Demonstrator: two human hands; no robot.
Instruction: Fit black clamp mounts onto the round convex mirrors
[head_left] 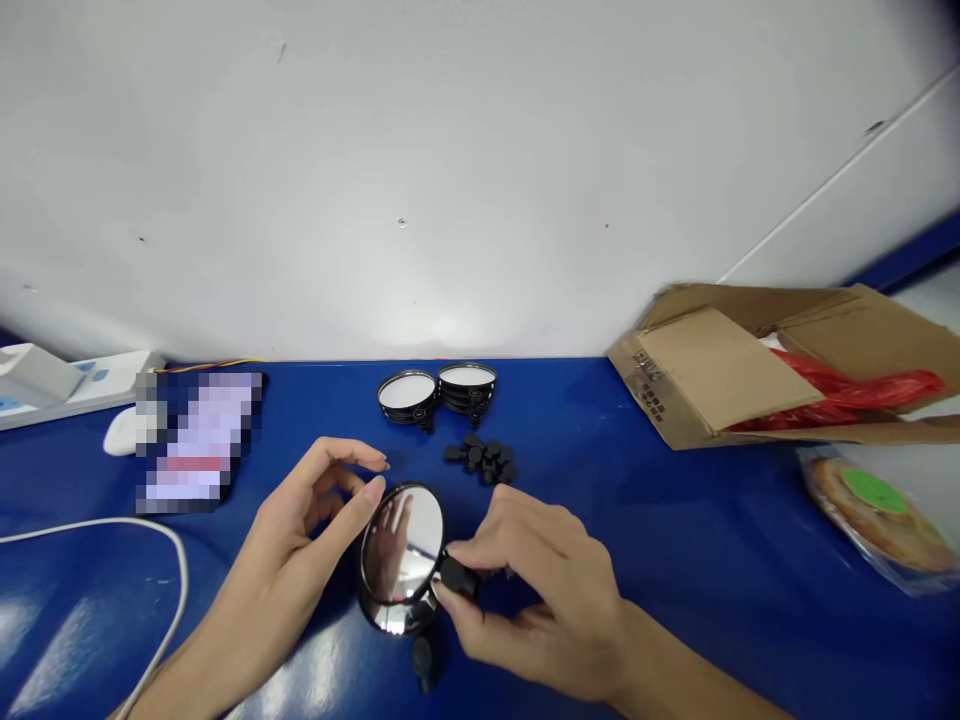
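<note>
Right hand: thumb and fingers of the right hand [555, 590] closed in a pinch on a black knob [454, 575], right at the right edge of the mirror; a fingertip grip, likely chosen because the part is so small;
Left hand: here's the left hand [296, 550] on the other side, thumb and index finger parted, the other fingers curled; the thumb tip sits at the far-left rim, though whether it presses there I cannot tell; it looks well placed to steady the disc;
Mirror: the round mirror [409, 535] lies near, between the two hands, glass up and tilted, reflecting fingers; a chrome-backed piece [395, 622] shows beneath it, perhaps propping it, with a black stem [423, 662] poking out on the near side;
Far stacks: two piles, left stack [407, 390] and right stack [466, 377], side by side near the wall [525, 180]; out of the hands' way, it seems;
Loose knobs: a black heap [484, 460] between stacks and hands, probably there for easy reach;
Far right: cardboard box [705, 365], flaps open, red plastic [847, 390] inside
</note>
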